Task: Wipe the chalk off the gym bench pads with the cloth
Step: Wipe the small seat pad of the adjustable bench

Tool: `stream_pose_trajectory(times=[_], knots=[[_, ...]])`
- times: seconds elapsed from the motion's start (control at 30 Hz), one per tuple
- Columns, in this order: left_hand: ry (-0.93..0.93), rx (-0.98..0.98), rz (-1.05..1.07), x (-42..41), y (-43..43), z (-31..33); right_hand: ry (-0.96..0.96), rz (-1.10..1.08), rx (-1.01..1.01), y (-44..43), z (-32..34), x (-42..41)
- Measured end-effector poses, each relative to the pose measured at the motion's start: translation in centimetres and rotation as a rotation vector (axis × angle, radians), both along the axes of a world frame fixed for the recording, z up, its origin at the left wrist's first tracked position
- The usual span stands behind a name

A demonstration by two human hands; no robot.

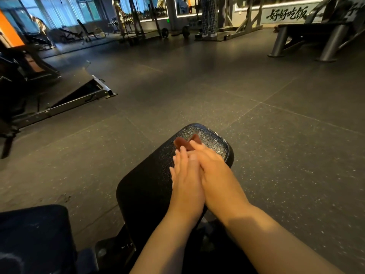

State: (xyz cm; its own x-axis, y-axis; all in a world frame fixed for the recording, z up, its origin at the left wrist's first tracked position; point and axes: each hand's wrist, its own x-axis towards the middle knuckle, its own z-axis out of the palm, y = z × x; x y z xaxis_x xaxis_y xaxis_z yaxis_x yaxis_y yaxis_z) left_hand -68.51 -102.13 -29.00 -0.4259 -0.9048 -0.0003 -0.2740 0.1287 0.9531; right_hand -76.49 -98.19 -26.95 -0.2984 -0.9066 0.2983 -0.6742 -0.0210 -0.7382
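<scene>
A black gym bench pad (146, 186) stretches away from me at the centre of the head view, its far end shiny and crackled. A small brown cloth (184, 143) lies on that far end, mostly hidden under my fingers. My left hand (186, 180) and my right hand (211, 169) lie side by side and pressed together, fingers flat on the cloth. The right hand partly overlaps the left. No chalk marks show clearly on the dark pad.
A second dark pad (33, 234) sits at the lower left. A metal machine frame (79, 97) lies on the rubber floor to the left. A grey steel bench frame (325, 38) stands at the far right. A person in checked trousers (208, 16) stands at the back.
</scene>
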Motion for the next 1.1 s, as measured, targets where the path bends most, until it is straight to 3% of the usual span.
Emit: stream_pose_trajectory(times=[0.07,0.2,0.3,0.43,0.57,0.67,0.83,1.0,1.1], knots=[[-0.191,-0.123,-0.041,-1.2,-0.9,0.5,-0.016,-0.053,-0.075,0.2,-0.1,-0.4],[-0.367,-0.235,-0.074,-2.2,-1.6,1.3,-0.085,-0.177,-0.073,0.5,-0.2,-1.6],[-0.456,-0.383,0.020,-2.2,-4.5,0.7,-0.069,-0.211,-0.045,0.8,-0.4,-2.2],[-0.358,-0.324,0.233,-4.1,-7.9,1.4,-0.020,-0.267,-0.032,1.0,-0.6,-2.4],[-0.324,-0.416,0.016,-4.9,-3.7,1.3,-0.154,-0.250,-0.003,1.3,-0.5,-2.8],[-0.271,-0.462,-0.080,-4.0,-4.1,0.9,-0.141,-0.200,0.009,1.3,-0.8,-3.2],[-0.379,-0.416,0.159,-6.7,-9.1,1.7,-0.213,-0.278,-0.029,1.1,-1.4,-3.6],[-0.219,-0.671,-0.221,-5.9,-6.3,1.0,-0.347,-0.337,-0.120,1.1,-1.2,-3.6],[-0.203,-0.585,-0.156,-5.3,-9.3,0.9,-0.312,-0.331,-0.099,0.8,-1.8,-3.7]])
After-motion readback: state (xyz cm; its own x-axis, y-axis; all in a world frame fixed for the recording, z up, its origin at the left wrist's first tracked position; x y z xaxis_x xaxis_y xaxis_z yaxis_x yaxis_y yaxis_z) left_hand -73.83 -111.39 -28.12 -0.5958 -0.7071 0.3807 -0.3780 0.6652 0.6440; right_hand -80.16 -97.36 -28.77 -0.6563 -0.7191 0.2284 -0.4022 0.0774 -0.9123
